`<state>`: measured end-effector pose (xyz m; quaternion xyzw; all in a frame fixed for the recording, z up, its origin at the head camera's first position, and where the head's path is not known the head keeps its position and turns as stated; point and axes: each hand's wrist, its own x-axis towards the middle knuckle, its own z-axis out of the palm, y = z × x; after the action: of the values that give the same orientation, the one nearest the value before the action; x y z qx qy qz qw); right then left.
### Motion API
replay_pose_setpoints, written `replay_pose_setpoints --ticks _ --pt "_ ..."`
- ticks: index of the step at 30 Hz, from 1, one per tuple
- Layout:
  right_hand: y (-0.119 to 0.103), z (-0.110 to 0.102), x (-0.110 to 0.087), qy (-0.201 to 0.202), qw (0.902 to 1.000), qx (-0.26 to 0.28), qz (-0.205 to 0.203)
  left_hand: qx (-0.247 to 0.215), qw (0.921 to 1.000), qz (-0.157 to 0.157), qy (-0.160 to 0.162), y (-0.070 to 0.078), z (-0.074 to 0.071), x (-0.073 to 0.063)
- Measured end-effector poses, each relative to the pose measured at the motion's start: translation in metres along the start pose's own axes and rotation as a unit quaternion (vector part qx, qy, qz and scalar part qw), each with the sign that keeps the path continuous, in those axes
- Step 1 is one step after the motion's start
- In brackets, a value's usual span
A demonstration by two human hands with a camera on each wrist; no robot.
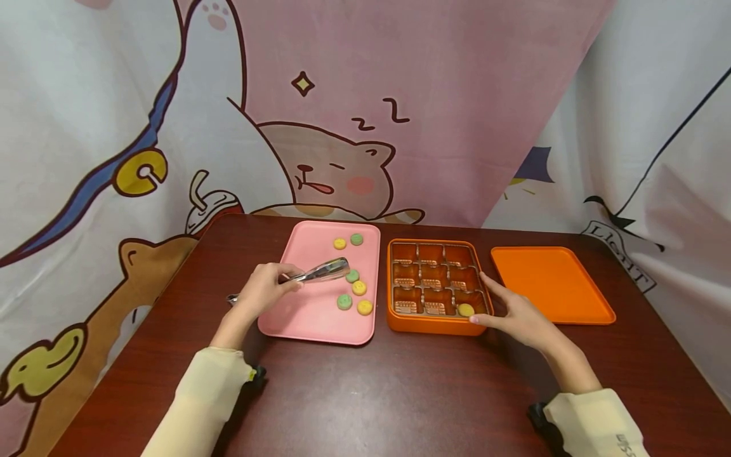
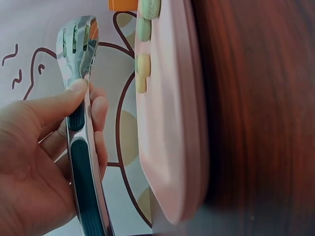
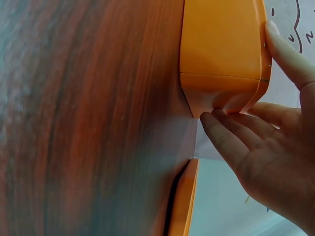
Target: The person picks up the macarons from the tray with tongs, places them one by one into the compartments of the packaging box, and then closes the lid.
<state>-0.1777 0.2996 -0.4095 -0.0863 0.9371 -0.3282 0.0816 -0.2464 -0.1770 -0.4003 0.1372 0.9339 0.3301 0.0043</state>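
My left hand (image 1: pixel 265 289) grips metal tongs (image 1: pixel 320 271) with dark green handle grips, thumb on one arm and fingers round the other. The slotted head reaches over the pink tray (image 1: pixel 308 317), above the macarons. Green shows through its slots in the left wrist view; I cannot tell whether anything is between the tips. My right hand (image 1: pixel 516 315) rests on the right front corner of an orange box (image 1: pixel 428 325), thumb at the front rim, extended fingers against the right side. A yellow macaron (image 1: pixel 466 310) sits in the box's front right compartment.
On the pink tray's right half lie a green macaron (image 1: pixel 344 301), a yellow macaron (image 1: pixel 365 308) and several others. A clear divided insert (image 1: pixel 434 291) lines the box. An orange lid-like tray (image 1: pixel 551 282) lies to its right. A printed curtain (image 1: pixel 445 114) hangs behind the brown table (image 1: pixel 354 400).
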Motion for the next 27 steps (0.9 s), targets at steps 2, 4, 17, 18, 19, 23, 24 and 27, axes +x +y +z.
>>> replay_pose_setpoints --ticks 2,4,17,18,19,23,24,27 --pt "0.0 0.0 0.0 -0.001 1.0 0.001 0.0 -0.003 1.0 -0.001 -0.001 0.003 0.001 0.001" --pt "-0.001 0.0 0.0 -0.002 1.0 0.002 0.0 -0.004 1.0 0.001 0.0 0.006 0.001 0.002" --pt "0.0 0.001 -0.001 0.004 0.9999 -0.002 -0.014 -0.009 0.9994 0.033 0.006 0.028 0.007 0.012" --pt "0.001 0.001 -0.001 0.004 0.9999 -0.002 -0.014 -0.01 0.9994 0.033 0.004 0.03 0.008 0.013" --pt "0.001 0.001 -0.001 0.004 0.9999 -0.001 -0.014 -0.011 0.9994 0.033 0.003 0.032 0.008 0.014" --pt "0.0 0.001 -0.001 0.003 0.9999 0.001 -0.015 -0.014 0.9993 0.034 -0.001 0.04 0.011 0.017" --pt "0.0 0.001 -0.001 0.003 0.9999 0.0 -0.015 -0.016 0.9993 0.035 -0.001 0.042 0.011 0.018" --pt "0.0 0.001 -0.002 0.004 0.9999 -0.001 -0.014 -0.02 0.9989 0.042 -0.003 0.046 0.014 0.021"
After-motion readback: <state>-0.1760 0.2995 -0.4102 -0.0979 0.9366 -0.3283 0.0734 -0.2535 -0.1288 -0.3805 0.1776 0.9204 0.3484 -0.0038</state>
